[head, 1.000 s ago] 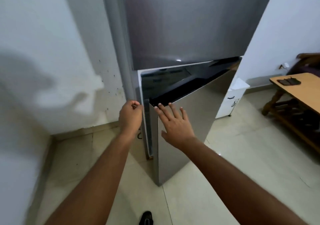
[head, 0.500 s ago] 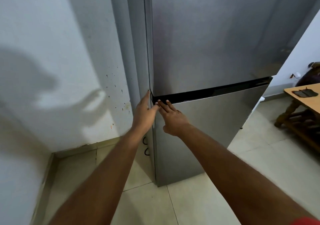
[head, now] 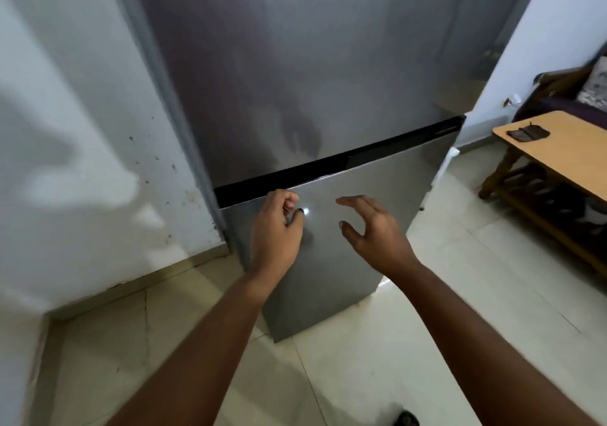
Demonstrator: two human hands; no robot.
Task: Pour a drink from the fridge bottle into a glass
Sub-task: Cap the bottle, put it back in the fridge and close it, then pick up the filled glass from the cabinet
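The fridge [head: 312, 97] stands shut by the wall [head: 82, 97], and in front of its lower door [head: 331, 281] the left hand [head: 276, 231] is curled on nothing while the right hand [head: 374, 228] is open.

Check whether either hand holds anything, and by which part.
Nothing held: left hand curls empty before the lower fridge door, right hand open beside it.

A tall grey fridge [head: 312, 64] stands by a white wall [head: 82, 130] with its doors closed. The person's left hand [head: 276, 231] is curled up near the top of the lower door [head: 345, 277]. The right hand [head: 374, 231] is beside it, fingers spread, holding nothing. A wooden table [head: 558, 153] stands off to the right.
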